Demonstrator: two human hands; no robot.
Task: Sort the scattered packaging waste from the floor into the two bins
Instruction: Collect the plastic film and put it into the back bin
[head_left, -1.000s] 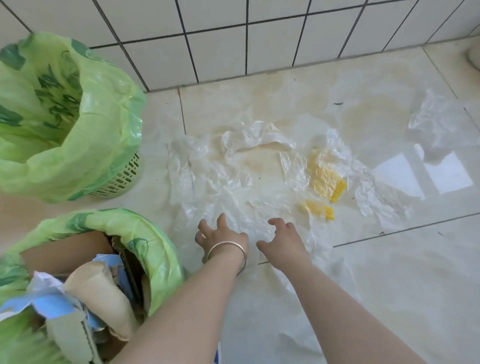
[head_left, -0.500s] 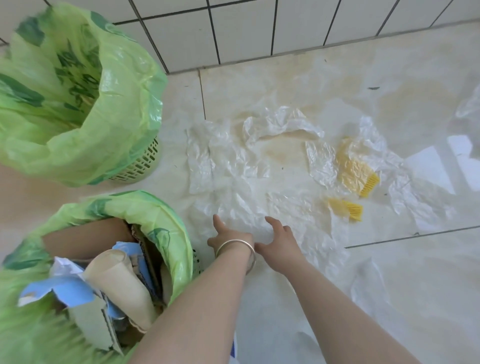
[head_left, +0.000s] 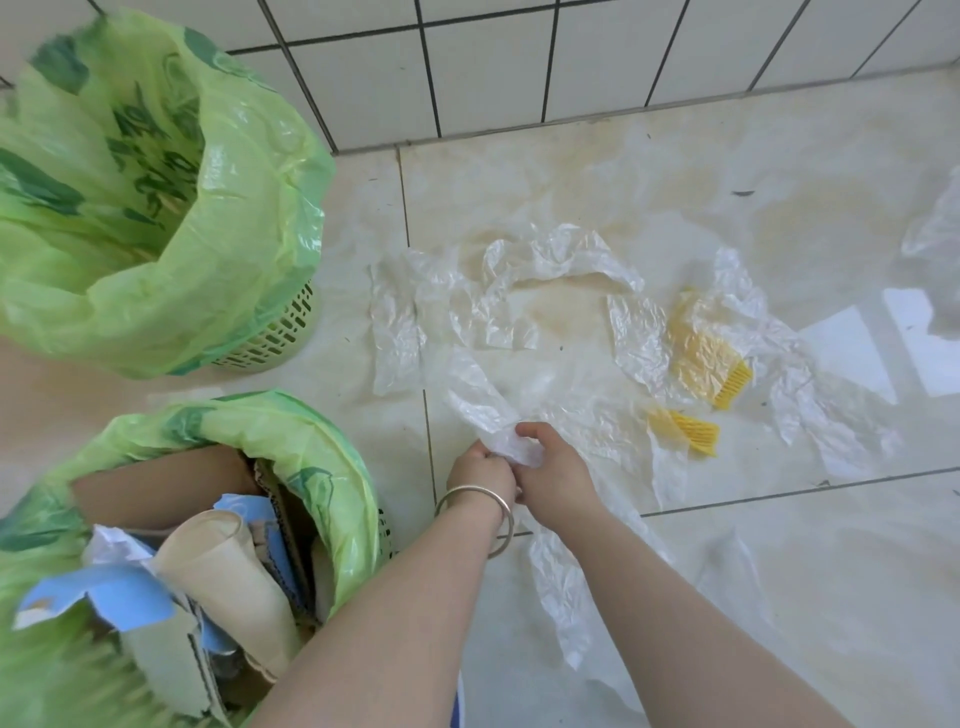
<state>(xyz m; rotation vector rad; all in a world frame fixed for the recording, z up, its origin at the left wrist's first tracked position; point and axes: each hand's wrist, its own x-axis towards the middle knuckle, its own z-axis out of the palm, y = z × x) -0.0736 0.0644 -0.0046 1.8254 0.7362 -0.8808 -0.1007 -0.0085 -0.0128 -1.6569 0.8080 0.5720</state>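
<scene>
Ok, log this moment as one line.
both hands gripping clear plastic sheet | near bin holds cardboard | far bin looks empty

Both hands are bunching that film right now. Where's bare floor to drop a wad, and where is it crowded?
Bare floor runs along the tiled wall, beyond the plastic film. More lies between the two bins, far bin and near bin. Crowded: film and yellow pieces ahead of the left hand and right hand.

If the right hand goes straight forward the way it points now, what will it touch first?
Probably the clear plastic sheet that the right hand already grips together with the left hand; more crumpled plastic lies beyond.
</scene>
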